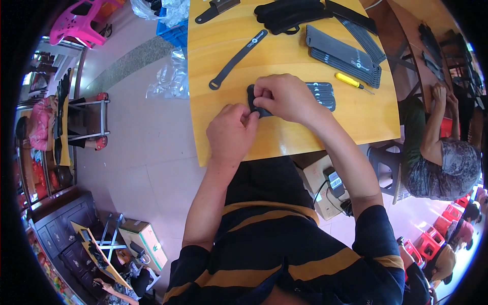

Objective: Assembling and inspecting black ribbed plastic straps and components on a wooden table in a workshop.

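Between my hands is a dark strap [250, 94], folded or bundled near the table's front part. My left hand [231, 132] pinches its near edge with thumb and fingers. From the right, my right hand [290, 99] grips the upper part of the same strap, fingers curled; the hands hide much of it. Partly behind my right wrist lies a stack of dark folded straps [321, 94] with pale print. One flat strap [239, 58] with a slotted end lies slantwise beyond my left hand. Farther right rests a larger bundle of grey-black straps [343, 53].
A yellow-handled screwdriver [349, 80] lies right on the yellow table [284, 140]. At the far edge are black fabric pieces [292, 15] and a dark pouch [217, 10]. A blue crate [173, 34] with clear bags stands left. Another person [437, 162] sits on the right.
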A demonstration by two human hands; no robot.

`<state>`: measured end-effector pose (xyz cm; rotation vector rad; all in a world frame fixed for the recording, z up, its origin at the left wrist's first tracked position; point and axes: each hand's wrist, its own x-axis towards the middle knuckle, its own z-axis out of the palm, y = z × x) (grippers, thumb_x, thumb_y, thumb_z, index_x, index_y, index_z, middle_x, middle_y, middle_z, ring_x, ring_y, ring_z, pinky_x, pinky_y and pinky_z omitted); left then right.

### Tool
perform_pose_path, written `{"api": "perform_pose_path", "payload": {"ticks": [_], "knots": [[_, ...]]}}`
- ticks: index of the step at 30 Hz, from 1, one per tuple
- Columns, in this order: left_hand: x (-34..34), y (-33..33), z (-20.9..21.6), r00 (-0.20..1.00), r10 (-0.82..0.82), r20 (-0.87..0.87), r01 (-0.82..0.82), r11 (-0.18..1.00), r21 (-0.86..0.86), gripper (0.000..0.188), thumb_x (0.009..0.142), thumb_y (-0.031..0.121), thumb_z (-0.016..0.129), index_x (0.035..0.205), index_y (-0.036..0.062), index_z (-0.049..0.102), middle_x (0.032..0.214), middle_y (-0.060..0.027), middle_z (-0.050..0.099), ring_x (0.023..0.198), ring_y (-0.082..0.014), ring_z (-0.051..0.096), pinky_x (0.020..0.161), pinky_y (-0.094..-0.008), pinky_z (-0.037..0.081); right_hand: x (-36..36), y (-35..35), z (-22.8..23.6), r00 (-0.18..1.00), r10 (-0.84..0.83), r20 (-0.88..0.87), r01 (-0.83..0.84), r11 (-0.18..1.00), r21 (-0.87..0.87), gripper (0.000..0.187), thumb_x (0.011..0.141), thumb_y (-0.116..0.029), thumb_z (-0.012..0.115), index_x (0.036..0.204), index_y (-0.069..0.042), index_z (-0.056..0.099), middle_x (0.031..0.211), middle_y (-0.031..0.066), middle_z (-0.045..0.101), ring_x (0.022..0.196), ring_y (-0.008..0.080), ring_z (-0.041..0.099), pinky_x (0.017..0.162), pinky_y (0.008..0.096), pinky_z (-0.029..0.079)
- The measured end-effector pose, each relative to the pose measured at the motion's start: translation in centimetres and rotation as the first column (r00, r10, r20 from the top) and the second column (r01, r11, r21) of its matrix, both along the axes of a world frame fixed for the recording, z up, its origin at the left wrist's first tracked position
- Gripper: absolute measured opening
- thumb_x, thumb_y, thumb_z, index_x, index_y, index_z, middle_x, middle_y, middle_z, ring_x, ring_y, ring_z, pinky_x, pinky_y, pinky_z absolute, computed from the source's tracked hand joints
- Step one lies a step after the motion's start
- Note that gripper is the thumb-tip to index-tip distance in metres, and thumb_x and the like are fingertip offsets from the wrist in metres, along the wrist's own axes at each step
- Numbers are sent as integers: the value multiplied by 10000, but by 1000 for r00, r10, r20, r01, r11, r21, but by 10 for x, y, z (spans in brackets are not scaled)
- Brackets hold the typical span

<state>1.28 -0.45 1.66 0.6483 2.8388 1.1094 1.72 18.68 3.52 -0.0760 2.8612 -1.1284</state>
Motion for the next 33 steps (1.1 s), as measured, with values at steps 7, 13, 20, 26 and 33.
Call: {"api": "perform_pose_path", "payload": {"ticks": [7, 13, 20, 26, 33], "knots": [[3, 2, 0, 999, -4, -32, 3, 999, -36, 156, 841, 195, 794, 817, 92, 679, 804, -90, 679, 721, -329, 688, 626, -451, 532, -23, -2, 7, 984, 6, 180, -27, 993, 112, 200, 772, -292, 810, 873, -135, 739, 886, 74, 754, 882, 302, 728, 737, 454, 566], [-1, 4, 0, 1000, 14, 9, -13, 999, -37, 162, 835, 176, 785, 789, 76, 666, 809, -107, 686, 724, -355, 683, 633, -475, 529, -51, -14, 21, 911, 15, 412, -159, 935, 317, 331, 752, -307, 828, 1040, -149, 802, 1041, 106, 781, 1017, 323, 742, 852, 431, 599], [-3, 7, -1, 999, -17, -45, 15, 999, -37, 97, 836, 147, 761, 825, 68, 704, 820, -121, 697, 764, -353, 688, 662, -469, 533, -53, -24, 15, 919, -42, 391, -131, 905, 406, 340, 749, -277, 815, 1049, -122, 780, 1076, 124, 765, 1051, 324, 729, 868, 427, 591], [-4, 8, -6, 975, -127, -182, 112, 989, -93, 70, 849, 131, 727, 848, 67, 699, 856, -140, 677, 803, -373, 673, 693, -473, 539, -55, -29, 8, 923, -124, 364, -55, 894, 445, 257, 730, -256, 820, 969, -175, 771, 1011, 84, 764, 1015, 314, 724, 842, 423, 584], [18, 6, -24, 912, -226, -342, 234, 972, -18, 86, 863, 108, 707, 840, 60, 640, 824, -138, 637, 769, -366, 655, 653, -471, 533, -48, -25, 11, 923, -90, 373, -76, 909, 409, 235, 710, -275, 842, 878, -144, 743, 907, 79, 754, 946, 307, 726, 781, 426, 573]]}}
